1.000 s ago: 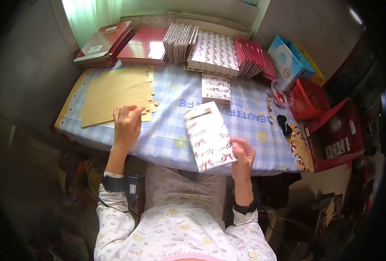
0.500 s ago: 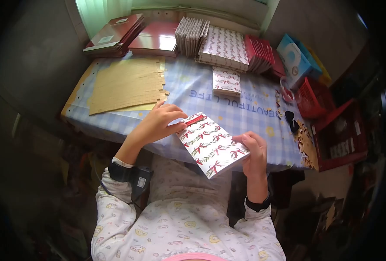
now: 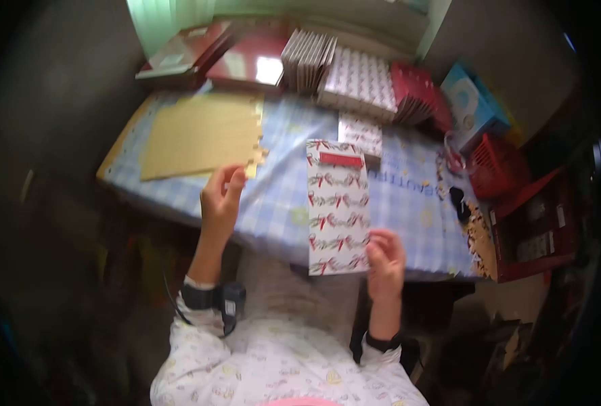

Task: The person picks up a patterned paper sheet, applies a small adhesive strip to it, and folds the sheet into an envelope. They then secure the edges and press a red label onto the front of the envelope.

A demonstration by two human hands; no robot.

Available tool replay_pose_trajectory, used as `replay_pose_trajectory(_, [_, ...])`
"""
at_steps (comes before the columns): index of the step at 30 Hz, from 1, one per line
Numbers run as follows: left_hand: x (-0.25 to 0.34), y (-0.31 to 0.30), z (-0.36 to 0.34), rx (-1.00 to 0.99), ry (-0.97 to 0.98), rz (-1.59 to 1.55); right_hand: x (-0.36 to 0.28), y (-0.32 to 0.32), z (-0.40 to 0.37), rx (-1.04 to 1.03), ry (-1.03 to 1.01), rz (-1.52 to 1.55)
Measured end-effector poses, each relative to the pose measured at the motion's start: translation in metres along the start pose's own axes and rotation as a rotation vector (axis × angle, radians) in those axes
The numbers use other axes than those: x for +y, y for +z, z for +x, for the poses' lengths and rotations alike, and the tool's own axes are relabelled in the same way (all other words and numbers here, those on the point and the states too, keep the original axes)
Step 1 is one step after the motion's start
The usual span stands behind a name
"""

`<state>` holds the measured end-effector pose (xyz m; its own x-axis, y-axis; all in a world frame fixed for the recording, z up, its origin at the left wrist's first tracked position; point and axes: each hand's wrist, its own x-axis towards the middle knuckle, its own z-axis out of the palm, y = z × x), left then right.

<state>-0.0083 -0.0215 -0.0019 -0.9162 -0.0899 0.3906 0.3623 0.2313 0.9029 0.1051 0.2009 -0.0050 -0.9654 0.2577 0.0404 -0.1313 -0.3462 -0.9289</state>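
A white booklet (image 3: 338, 216) with rows of red bows and green sprigs lies upright in view at the table's front edge, a red strip (image 3: 341, 160) near its top. My right hand (image 3: 386, 260) is at its lower right edge, thumb and fingers closed on that edge. My left hand (image 3: 222, 199) is off the booklet, near the lower right corner of the tan strip sheets (image 3: 202, 135); thumb and fingers are slightly apart and I see nothing between them. A smaller bow-patterned piece (image 3: 360, 132) lies behind the booklet.
Along the back stand red folders (image 3: 250, 61), folded patterned pieces (image 3: 306, 61), a patterned stack (image 3: 359, 81) and red folded pieces (image 3: 415, 88). At the right are a blue box (image 3: 470, 101), a red basket (image 3: 495, 166), a black item (image 3: 459, 203) and a red box (image 3: 534, 230).
My left hand has let go of the booklet and moved left. The booklet has turned from slanted to nearly straight, and my right hand has shifted down its edge.
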Motion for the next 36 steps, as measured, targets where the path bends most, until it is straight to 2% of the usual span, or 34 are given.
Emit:
replay_pose_trajectory(1, [0.001,0.007,0.004,0.022,-0.027,-0.054,0.007,0.007,0.003,0.058,0.033,0.046])
replay_pose_trajectory(2, [-0.001,0.01,0.005,-0.081,0.002,-0.028,0.008,0.01,0.0,0.068,0.034,0.043])
replay_pose_trajectory(3, [-0.001,0.014,0.006,-0.083,0.002,-0.033,0.007,0.014,0.001,0.069,0.011,0.03])
replay_pose_trajectory(5, [0.009,0.024,0.008,-0.251,-0.183,-0.363,0.006,0.015,0.002,0.073,-0.011,0.02])
replay_pose_trajectory(6, [0.014,0.026,0.011,-0.35,-0.279,-0.457,0.008,0.015,0.003,0.048,-0.032,-0.072])
replay_pose_trajectory(7, [0.017,0.033,0.012,-0.343,-0.311,-0.45,0.009,0.016,0.004,0.023,-0.051,-0.163])
replay_pose_trajectory(9, [0.01,0.046,0.019,-0.373,-0.167,-0.516,0.009,0.015,0.009,-0.001,-0.044,-0.17])
replay_pose_trajectory(13, [0.021,0.049,0.021,-0.395,-0.147,-0.604,0.007,0.014,0.009,-0.043,-0.04,-0.216])
replay_pose_trajectory(15, [0.021,0.048,0.023,-0.375,-0.223,-0.833,0.008,0.013,0.009,-0.046,-0.038,-0.22])
replay_pose_trajectory(20, [0.036,0.046,0.026,-0.335,-0.237,-0.815,0.011,0.015,0.01,-0.037,-0.046,-0.244])
replay_pose_trajectory(22, [0.04,0.048,0.025,-0.329,-0.147,-0.726,0.012,0.015,0.01,-0.046,-0.067,-0.224])
replay_pose_trajectory(26, [0.046,0.05,0.025,-0.327,-0.182,-0.773,0.012,0.017,0.01,-0.048,-0.082,-0.224])
replay_pose_trajectory(36, [0.04,0.052,0.03,-0.274,-0.265,-0.729,0.002,0.01,0.012,-0.171,0.082,-0.166])
